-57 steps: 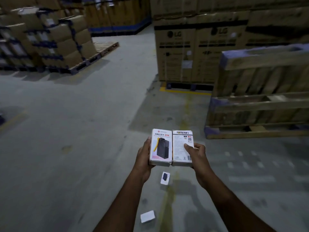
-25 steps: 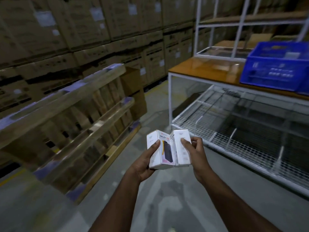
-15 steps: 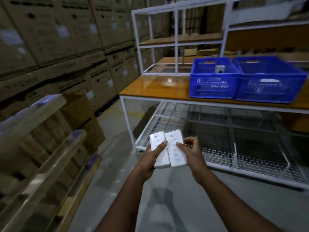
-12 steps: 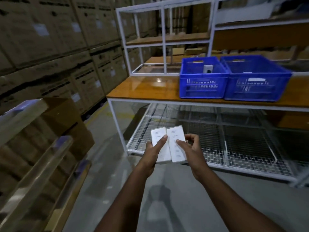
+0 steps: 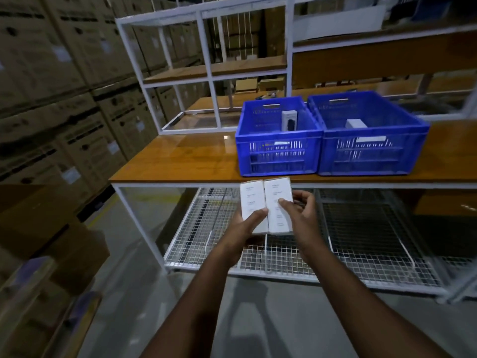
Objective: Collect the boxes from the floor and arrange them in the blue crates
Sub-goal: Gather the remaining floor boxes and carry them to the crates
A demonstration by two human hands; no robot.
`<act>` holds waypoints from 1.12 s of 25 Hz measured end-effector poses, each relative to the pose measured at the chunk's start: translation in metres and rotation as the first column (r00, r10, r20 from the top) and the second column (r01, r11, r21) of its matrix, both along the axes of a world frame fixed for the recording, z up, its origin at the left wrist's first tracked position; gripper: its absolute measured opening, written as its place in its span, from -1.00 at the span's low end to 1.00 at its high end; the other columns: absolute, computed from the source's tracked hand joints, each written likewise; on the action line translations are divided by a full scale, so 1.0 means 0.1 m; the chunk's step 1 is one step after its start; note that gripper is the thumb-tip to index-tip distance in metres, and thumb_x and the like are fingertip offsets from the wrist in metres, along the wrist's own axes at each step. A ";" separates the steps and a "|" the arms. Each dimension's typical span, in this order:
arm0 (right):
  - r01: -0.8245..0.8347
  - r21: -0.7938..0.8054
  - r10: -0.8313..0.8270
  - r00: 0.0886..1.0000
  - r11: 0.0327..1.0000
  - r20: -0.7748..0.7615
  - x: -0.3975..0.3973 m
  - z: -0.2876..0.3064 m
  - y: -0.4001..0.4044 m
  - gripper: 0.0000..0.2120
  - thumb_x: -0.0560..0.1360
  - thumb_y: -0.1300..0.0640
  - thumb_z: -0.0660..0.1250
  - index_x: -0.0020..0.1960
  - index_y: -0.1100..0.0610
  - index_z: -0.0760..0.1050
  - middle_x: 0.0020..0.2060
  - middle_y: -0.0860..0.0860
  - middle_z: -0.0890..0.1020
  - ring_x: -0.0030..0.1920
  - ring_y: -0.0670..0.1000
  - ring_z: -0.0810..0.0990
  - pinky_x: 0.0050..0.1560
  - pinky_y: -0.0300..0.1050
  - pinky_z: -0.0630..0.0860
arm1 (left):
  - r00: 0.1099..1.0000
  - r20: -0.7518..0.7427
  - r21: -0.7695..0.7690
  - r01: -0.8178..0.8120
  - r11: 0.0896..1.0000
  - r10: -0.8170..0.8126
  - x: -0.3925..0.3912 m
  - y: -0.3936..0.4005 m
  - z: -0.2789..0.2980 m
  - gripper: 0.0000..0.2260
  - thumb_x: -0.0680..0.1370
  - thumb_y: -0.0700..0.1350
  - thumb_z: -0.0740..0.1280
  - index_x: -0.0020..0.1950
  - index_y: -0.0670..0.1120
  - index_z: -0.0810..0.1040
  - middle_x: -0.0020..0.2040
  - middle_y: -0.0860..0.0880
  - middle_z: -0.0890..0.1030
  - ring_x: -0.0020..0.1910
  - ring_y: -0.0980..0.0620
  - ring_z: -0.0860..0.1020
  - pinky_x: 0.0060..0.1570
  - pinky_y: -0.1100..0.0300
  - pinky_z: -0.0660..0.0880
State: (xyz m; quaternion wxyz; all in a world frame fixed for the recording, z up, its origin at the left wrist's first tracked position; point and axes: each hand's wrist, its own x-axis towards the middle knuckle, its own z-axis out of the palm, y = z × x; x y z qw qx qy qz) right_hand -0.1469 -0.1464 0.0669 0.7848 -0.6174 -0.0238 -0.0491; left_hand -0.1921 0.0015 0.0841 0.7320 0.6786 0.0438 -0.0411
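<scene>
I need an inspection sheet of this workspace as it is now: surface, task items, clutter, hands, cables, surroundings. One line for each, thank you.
Surface: wooden table top, bare on its left part; wire mesh shelf below it.
Job's things: left blue crate and right blue crate stand side by side on the table, each with a white box visible inside; two white boxes held side by side in front of the table edge.
Clutter: nothing seen.
Hands: left hand grips the left box, right hand grips the right box, thumbs on top.
Cables: nothing seen.
Surroundings: stacked cardboard cartons at left; white metal shelving behind the table.
</scene>
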 end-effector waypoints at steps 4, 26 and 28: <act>-0.020 -0.002 0.020 1.000 1.000 0.011 0.79 0.19 -0.20 -0.66 0.48 0.10 0.45 0.16 -0.03 0.36 0.24 0.11 0.52 0.16 0.05 0.60 0.08 0.07 0.61 | 0.999 0.021 0.013 -0.049 0.999 0.048 0.76 -0.22 0.23 -0.66 0.60 -0.13 0.37 0.37 0.01 0.46 0.21 -0.03 0.68 0.12 0.04 0.68 -0.06 0.17 0.64; -0.152 -0.427 0.119 0.987 0.892 -0.104 4.29 0.92 0.40 -0.27 0.40 -0.31 0.27 0.46 -0.10 0.12 0.42 0.07 0.37 0.26 0.12 0.51 0.17 0.14 0.54 | 0.937 0.274 0.659 -0.346 0.668 0.215 4.33 0.62 0.86 -0.33 0.35 0.44 0.37 0.24 -0.03 0.50 0.11 -0.01 0.66 0.04 -0.03 0.63 -0.01 -0.05 0.60; -0.230 -0.500 0.150 0.969 0.835 -0.195 4.45 0.82 0.49 -0.31 0.47 -0.30 0.23 0.48 -0.06 0.10 0.44 0.08 0.34 0.32 0.15 0.46 0.27 0.17 0.48 | 0.956 0.250 0.807 -0.294 0.513 0.155 4.53 0.74 0.82 -0.50 0.47 0.35 0.36 0.07 -0.07 0.59 -0.08 -0.03 0.67 -0.08 -0.06 0.62 -0.26 0.08 0.48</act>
